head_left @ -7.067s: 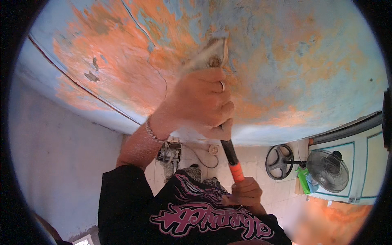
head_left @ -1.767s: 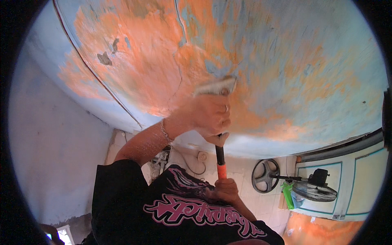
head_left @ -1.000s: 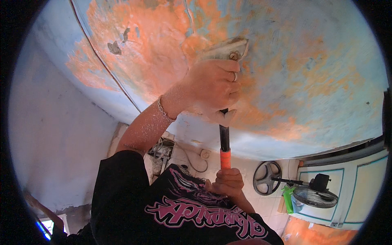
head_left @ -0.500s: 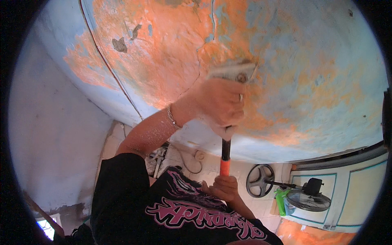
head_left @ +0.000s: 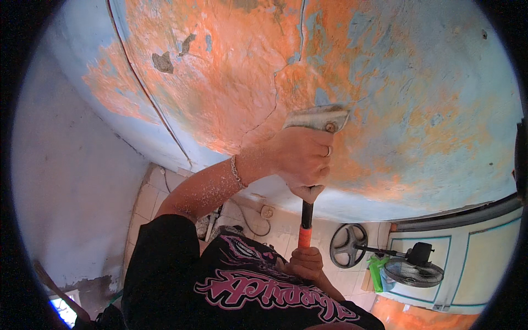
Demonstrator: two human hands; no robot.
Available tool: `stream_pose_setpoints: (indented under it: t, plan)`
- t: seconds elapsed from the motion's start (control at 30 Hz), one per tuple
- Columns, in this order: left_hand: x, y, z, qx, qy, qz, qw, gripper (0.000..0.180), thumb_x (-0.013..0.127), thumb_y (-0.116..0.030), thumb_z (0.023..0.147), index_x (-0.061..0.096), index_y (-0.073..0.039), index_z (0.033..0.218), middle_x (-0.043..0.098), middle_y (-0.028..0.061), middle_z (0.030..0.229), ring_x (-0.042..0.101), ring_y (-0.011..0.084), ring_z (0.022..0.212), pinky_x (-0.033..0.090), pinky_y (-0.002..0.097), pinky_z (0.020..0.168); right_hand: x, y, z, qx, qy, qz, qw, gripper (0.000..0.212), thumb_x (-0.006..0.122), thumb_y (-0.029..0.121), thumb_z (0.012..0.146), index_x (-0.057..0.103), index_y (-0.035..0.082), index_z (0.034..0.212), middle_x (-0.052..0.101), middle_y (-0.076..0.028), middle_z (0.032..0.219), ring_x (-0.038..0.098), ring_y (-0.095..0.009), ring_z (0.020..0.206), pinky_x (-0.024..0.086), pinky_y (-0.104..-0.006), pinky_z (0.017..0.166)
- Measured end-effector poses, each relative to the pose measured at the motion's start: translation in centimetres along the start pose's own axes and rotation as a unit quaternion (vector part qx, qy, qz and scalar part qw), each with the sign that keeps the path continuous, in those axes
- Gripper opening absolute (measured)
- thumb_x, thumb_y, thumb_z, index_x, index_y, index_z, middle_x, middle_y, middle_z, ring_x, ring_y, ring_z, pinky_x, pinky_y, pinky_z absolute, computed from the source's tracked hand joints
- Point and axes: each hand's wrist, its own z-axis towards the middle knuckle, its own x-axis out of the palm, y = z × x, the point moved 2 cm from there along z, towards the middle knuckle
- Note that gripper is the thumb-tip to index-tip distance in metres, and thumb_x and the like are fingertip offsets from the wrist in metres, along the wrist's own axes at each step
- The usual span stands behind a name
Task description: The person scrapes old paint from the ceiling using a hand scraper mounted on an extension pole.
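Observation:
Both my hands are closed on a long-handled wall scraper [head_left: 316,117] with a broad pale metal head and a black shaft. My left hand [head_left: 305,157], wearing a ring and a chain bracelet, wraps round it just below the head. Lower down, my right hand [head_left: 305,264] grips the handle at its orange sleeve [head_left: 304,237]. The scraper's head lies against, or very close to, a wall [head_left: 220,82] with patchy orange and light blue paint; exact blade contact cannot be made out. Pale flakes dust my left forearm.
A thin cable [head_left: 140,82] runs along the wall at the left. A crack and grey chipped spots mark the paint. At the lower right, a black fan [head_left: 413,272] with a round base stands near pale panelled doors [head_left: 487,264]. A green bag [head_left: 377,272] lies beside it.
The scraper's head and my left hand have moved down the wall, toward my body. My right hand has come lower with the handle. Both hands keep their grip.

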Motion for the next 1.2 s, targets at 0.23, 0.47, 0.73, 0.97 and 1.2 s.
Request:
stream_pose_setpoints:
  t: [0.23, 0.47, 0.73, 0.97, 1.2]
  plan:
    - [-2.8, 1.4, 1.9, -0.010, 0.067, -0.014, 0.998, 0.017, 0.056, -0.028, 0.048, 0.045, -0.014, 0.049, 0.045, -0.0010, 0.052, 0.051, 0.0158, 0.055, 0.046, 0.0280, 0.059, -0.5, 1.1, 1.7, -0.030, -0.055, 0.048, 0.997, 0.032, 0.079, 0.025, 0.068, 0.052, 0.019, 0.054, 0.049, 0.003, 0.047, 0.054, -0.012, 0.046, 0.044, -0.0238, 0.047]
    - [-0.9, -0.3, 0.3, -0.042, 0.069, -0.021, 0.997, 0.021, 0.055, -0.029, 0.043, 0.040, -0.014, 0.047, 0.042, -0.0006, 0.050, 0.048, 0.0173, 0.052, 0.045, 0.0276, 0.057, -1.5, 0.6, 0.3, 0.003, -0.017, 0.106, 0.994, 0.022, 0.081, 0.021, 0.068, 0.061, 0.016, 0.060, 0.056, 0.000, 0.053, 0.058, -0.014, 0.050, 0.045, -0.0252, 0.044]
    - [-2.1, 0.5, 1.4, -0.063, 0.039, -0.024, 0.997, 0.024, 0.057, -0.030, 0.044, 0.039, -0.014, 0.046, 0.040, -0.0009, 0.048, 0.046, 0.0176, 0.048, 0.044, 0.0281, 0.054, -2.8, 1.0, 2.4, 0.065, -0.105, 0.141, 0.982, 0.027, 0.080, 0.002, 0.059, 0.055, 0.013, 0.055, 0.056, 0.001, 0.051, 0.057, -0.014, 0.048, 0.046, -0.0245, 0.053]
    - [-1.4, -0.7, 2.8, -0.068, 0.096, -0.039, 0.992, 0.027, 0.060, -0.032, 0.052, 0.041, -0.014, 0.044, 0.041, -0.0007, 0.046, 0.048, 0.0178, 0.048, 0.044, 0.0282, 0.056, -3.2, 2.4, -0.1, 0.066, -0.183, 0.192, 0.962, 0.023, 0.084, 0.012, 0.062, 0.061, 0.016, 0.060, 0.052, 0.000, 0.046, 0.061, -0.014, 0.053, 0.053, -0.0309, 0.054]
    - [-2.9, 0.6, 2.6, -0.070, 0.114, -0.066, 0.989, 0.024, 0.060, -0.033, 0.049, 0.044, -0.015, 0.045, 0.044, 0.0000, 0.048, 0.051, 0.0190, 0.050, 0.047, 0.0312, 0.065, -2.0, 3.3, 2.9, 0.028, -0.088, 0.156, 0.983, 0.033, 0.083, 0.014, 0.061, 0.052, 0.019, 0.051, 0.050, 0.003, 0.050, 0.053, -0.013, 0.046, 0.048, -0.0226, 0.048]
